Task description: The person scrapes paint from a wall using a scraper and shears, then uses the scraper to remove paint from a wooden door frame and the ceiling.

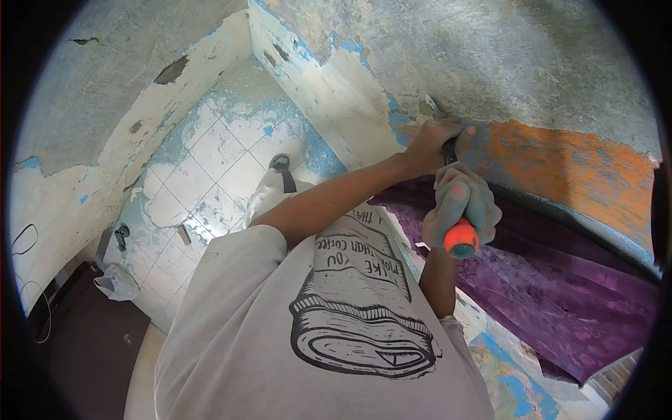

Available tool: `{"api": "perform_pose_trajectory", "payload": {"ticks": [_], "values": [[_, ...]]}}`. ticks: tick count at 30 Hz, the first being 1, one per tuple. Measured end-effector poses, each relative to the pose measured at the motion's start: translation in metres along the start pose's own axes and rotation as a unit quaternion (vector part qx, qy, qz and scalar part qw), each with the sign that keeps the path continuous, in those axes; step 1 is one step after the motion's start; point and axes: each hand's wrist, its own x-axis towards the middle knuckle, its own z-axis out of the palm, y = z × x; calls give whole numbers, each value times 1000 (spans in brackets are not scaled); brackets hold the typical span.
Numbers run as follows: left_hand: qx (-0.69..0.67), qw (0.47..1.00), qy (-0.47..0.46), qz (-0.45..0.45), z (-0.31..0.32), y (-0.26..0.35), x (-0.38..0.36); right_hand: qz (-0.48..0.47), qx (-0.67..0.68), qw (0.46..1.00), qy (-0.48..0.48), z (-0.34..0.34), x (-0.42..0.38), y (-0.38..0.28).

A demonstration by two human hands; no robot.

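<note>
Both my hands hold a scraper [449, 150] against the wall [532, 63]. My left hand [432, 143] grips its dark shaft near the metal blade [430, 106], which touches the wall where grey plaster meets an orange-painted band [560, 168]. My right hand [462, 203] is closed around the handle, whose orange end [460, 241] sticks out toward me. Both hands are dusted grey-blue. My white printed T-shirt [336, 315] fills the lower middle.
A purple cloth [560, 280] drapes over something below the orange band. The tiled floor [210, 168] is smeared with white dust and paint flakes. My shoe [280, 162] stands on it. A white plastic bag [115, 283] and a dark object [122, 234] lie by the left wall [91, 140].
</note>
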Motion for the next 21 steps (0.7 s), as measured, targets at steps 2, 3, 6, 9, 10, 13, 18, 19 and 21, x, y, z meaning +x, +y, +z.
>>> {"api": "perform_pose_trajectory", "payload": {"ticks": [2, 3, 6, 9, 10, 13, 18, 19, 21], "values": [[13, 1000, -16, -7, -1, -12, -5, 1, 4, 1000, 9, 12, -1, 3], [26, 999, -31, -12, -4, -13, -4, -1, 7, 1000, 14, 11, 0, 4], [-29, 999, 27, -10, 6, -5, -4, 1, 16, 1000, 25, 7, -6, -5], [-17, 1000, -18, -9, 1, -8, -5, 4, 23, 999, 36, 9, -5, -1], [-16, 1000, -19, -7, -2, -9, -5, 4, 26, 999, 42, 14, -3, 5], [35, 998, -46, -17, -5, -6, -4, 5, 35, 998, 56, 14, -4, 7], [-32, 999, 18, 0, 6, -2, -5, 14, 48, 996, 77, 12, -13, -6], [-33, 999, 16, 1, 5, -3, -6, 13, 49, 995, 82, 15, -11, 1], [-40, 992, -44, -113, 1, -5, -8, 14, 54, 994, 91, 14, -12, 0]]}}
